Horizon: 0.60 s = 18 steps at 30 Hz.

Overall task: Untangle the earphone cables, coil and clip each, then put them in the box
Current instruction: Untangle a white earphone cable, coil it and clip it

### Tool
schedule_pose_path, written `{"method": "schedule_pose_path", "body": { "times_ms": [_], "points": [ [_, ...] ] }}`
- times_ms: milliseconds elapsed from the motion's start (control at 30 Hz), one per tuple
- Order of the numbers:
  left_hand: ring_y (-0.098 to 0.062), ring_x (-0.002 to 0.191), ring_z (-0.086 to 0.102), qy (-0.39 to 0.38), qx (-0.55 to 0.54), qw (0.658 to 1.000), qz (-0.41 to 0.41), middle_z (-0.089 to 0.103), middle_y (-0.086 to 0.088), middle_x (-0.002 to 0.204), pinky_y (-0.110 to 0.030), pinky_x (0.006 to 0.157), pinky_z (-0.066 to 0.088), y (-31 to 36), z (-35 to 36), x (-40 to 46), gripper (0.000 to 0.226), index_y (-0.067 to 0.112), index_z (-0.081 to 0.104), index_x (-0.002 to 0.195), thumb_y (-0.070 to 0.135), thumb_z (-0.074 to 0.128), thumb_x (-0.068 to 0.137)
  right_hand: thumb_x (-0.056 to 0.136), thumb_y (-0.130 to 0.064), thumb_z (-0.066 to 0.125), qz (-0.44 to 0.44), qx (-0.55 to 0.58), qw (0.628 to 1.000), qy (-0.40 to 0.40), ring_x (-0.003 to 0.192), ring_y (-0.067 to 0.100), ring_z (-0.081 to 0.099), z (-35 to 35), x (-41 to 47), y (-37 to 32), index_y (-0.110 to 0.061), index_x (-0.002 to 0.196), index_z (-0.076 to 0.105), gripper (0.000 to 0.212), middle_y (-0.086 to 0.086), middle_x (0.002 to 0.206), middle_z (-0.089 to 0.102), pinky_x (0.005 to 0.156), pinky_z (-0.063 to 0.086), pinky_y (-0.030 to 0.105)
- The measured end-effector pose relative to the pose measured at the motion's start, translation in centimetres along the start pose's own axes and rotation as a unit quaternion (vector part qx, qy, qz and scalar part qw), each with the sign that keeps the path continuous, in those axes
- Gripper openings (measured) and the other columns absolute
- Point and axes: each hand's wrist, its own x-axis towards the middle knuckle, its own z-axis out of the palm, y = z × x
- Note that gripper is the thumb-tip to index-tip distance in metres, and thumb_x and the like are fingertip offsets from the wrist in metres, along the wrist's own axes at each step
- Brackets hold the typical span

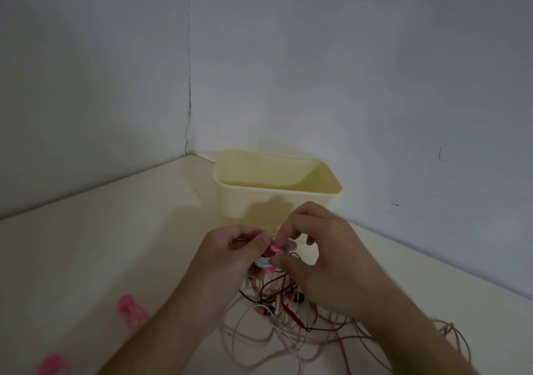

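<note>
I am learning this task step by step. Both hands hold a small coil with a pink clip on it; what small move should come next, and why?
Probably press the pink clip closed around the pale coil. The left hand holds the coil and the right hand pinches the clip, so clipping seems unfinished; the box waits just behind, while other cables lie tangled.
</note>
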Motion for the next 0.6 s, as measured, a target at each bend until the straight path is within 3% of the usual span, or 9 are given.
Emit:
{"method": "schedule_pose_path", "body": {
  "times_ms": [167,333,467,600],
  "points": [
    [-0.031,0.068,0.063,0.005,0.017,1.000,0.012,0.077,-0.019,0.085,-0.047,0.072,0.053,0.04,0.05,-0.03,0.012,0.007,0.078,0.097,0.014,0.069,0.099,0.089,-0.021,0.082,0.019,0.001,1.000,0.015,0.094,0.005,0.062,0.19,0.15,-0.12,-0.032,0.083,0.073,0.016,-0.016,0.093,0.062,0.076,0.044,0.013],
    [-0.034,0.064,0.066,0.012,0.070,0.996,0.045,0.078,-0.013,0.079,-0.042,0.065,0.053,0.00,0.27,0.02,0.008,0.011,0.076,0.098,0.012,0.068,0.099,0.090,-0.012,0.079,0.019,0.026,0.999,0.014,0.092,0.009,0.062,0.35,0.28,-0.16,-0.029,0.080,0.071,0.021,-0.012,0.091,0.062,0.075,0.042,0.013],
    [-0.013,0.058,0.065,0.003,0.097,0.993,0.064,0.078,-0.006,0.078,-0.034,0.061,0.052,0.14,0.42,-0.15,0.008,0.014,0.076,0.095,0.011,0.069,0.099,0.088,-0.009,0.081,0.058,0.090,0.994,0.029,0.087,0.011,0.062,0.30,0.34,-0.01,-0.027,0.073,0.071,0.025,-0.011,0.091,0.061,0.073,0.041,0.013],
    [-0.012,0.061,0.065,-0.007,0.112,0.991,0.072,0.077,-0.003,0.077,-0.031,0.062,0.051,0.19,0.48,-0.17,0.012,0.017,0.076,0.094,0.012,0.067,0.100,0.094,-0.009,0.074,0.050,0.059,0.996,0.039,0.091,0.005,0.058,0.43,0.32,-0.15,-0.028,0.078,0.064,0.026,-0.013,0.092,0.061,0.075,0.040,0.012]
  ]
}}
